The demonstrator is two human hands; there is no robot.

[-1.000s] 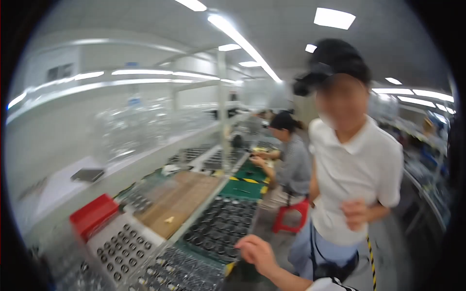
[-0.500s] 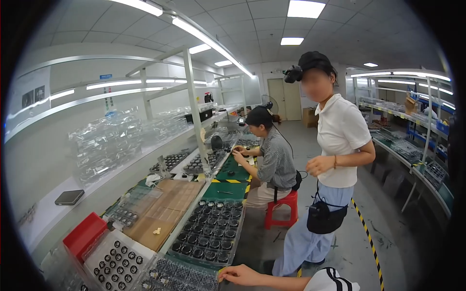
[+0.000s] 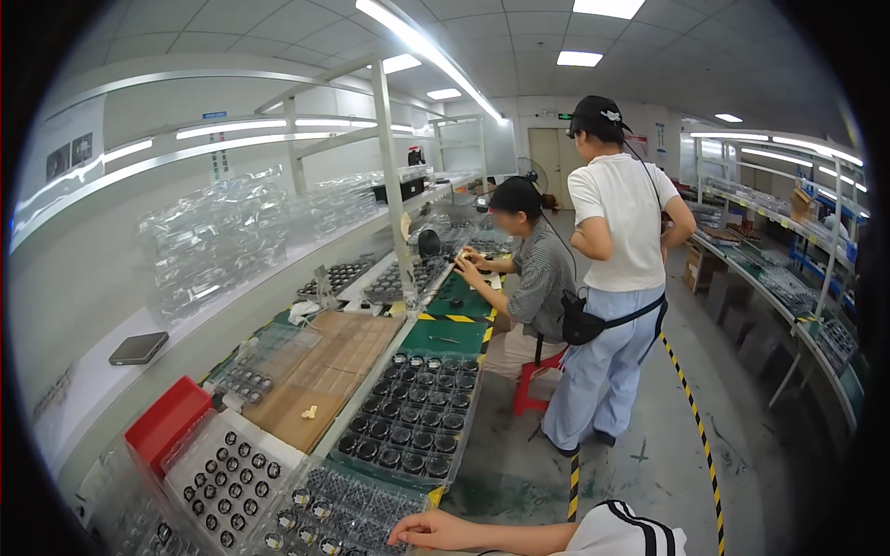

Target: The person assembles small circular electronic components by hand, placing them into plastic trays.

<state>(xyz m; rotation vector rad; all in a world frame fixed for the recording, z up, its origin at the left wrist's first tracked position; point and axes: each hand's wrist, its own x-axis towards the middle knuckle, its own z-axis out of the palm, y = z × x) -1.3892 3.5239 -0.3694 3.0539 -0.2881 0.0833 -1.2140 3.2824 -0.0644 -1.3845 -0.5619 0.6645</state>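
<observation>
From the lower right comes my right arm, in a white sleeve with black stripes. My right hand (image 3: 434, 530) lies palm down at the near right edge of a clear plastic compartment tray (image 3: 371, 491), its fingers loosely stretched out and nothing seen in them. A few compartments of this tray hold round parts, while others look bare. Beyond it a second clear tray (image 3: 408, 415) is filled with rows of black round parts. To the left, a white tray (image 3: 211, 463) carries several black rings. My left hand is out of the picture.
A red bin (image 3: 167, 422) and brown board (image 3: 343, 371) lie along the bench. A seated co-worker (image 3: 533, 269) handles small parts farther up; another person (image 3: 621, 232) stands behind, back turned. Stacked clear trays (image 3: 213, 255) line the left shelf. Racks (image 3: 779, 269) stand right.
My right hand has shifted left, from the tray's corner onto its near edge. The standing person has turned away and moved farther off, towards the seated co-worker. The view has swung slightly.
</observation>
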